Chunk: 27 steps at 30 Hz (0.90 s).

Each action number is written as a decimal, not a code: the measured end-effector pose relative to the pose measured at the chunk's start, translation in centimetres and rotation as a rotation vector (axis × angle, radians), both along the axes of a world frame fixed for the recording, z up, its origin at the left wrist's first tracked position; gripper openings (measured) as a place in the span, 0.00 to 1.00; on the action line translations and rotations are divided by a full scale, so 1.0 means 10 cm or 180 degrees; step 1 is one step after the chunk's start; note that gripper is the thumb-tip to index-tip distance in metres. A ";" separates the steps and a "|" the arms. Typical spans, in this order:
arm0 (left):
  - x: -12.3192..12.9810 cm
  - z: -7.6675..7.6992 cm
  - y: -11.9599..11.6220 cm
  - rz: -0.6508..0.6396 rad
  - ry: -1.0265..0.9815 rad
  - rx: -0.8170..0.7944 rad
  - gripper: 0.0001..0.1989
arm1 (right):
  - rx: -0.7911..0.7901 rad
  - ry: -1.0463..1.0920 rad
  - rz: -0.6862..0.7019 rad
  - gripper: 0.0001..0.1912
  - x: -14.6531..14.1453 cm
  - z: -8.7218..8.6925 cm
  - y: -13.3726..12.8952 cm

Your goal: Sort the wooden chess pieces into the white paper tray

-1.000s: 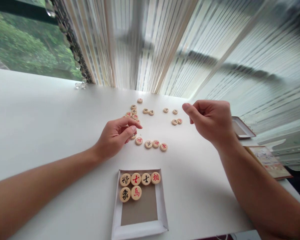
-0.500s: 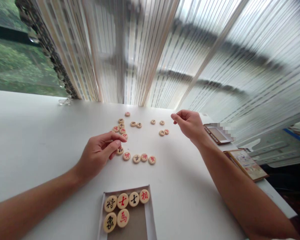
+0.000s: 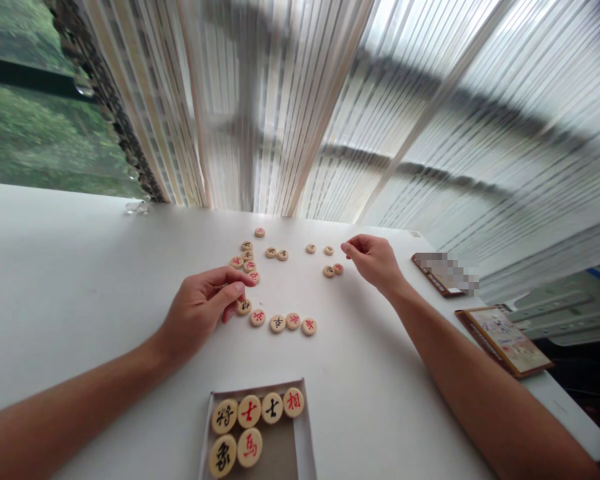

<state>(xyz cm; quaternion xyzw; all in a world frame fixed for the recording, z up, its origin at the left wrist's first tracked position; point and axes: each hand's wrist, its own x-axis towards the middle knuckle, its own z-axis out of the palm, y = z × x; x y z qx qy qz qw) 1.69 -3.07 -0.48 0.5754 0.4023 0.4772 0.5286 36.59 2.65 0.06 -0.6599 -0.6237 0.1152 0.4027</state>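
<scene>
Round wooden pieces with red or black characters lie scattered on the white table [image 3: 145,280]. My left hand [image 3: 205,300] hovers by the left group, thumb and fingers curled close, beside a black-marked piece [image 3: 244,307]; whether anything is between them is hidden. At the right, my right hand [image 3: 373,257] is closed in a pinch near two pieces, one black-marked [image 3: 329,271] and one red-marked [image 3: 338,269]. What it may hold cannot be made out. Nearest me, an open box [image 3: 307,427] holds several larger-looking pieces, among them a red one [image 3: 250,447].
On the right edge of the table lie a brown-edged box part [image 3: 437,275] and a box lid with a picture [image 3: 510,337]. A string curtain [image 3: 280,120] hangs behind the table. A small clear object [image 3: 137,207] stands at the back left.
My right hand has lowered slightly toward the pieces at the right. My left hand has stayed almost in place. The whole view has shifted a little.
</scene>
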 end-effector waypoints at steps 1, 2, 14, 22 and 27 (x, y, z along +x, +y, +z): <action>0.00 0.00 0.00 -0.0005 -0.0004 -0.0002 0.08 | -0.0006 -0.0018 0.0033 0.17 -0.02 0.00 -0.01; 0.00 0.00 0.00 -0.0004 -0.0004 -0.0006 0.08 | -0.0017 -0.0035 0.0059 0.16 -0.04 -0.01 -0.01; 0.08 0.04 -0.02 -0.0018 -0.0202 -0.0009 0.05 | 0.0420 -0.0924 0.0279 0.14 -0.21 -0.12 -0.11; 0.08 0.07 -0.04 -0.0019 -0.0087 0.0017 0.05 | 0.0374 -0.2019 0.0878 0.27 -0.35 -0.25 -0.20; 0.08 0.06 -0.03 -0.0037 -0.0032 0.0029 0.05 | 0.0111 -0.2104 0.1038 0.29 -0.37 -0.25 -0.21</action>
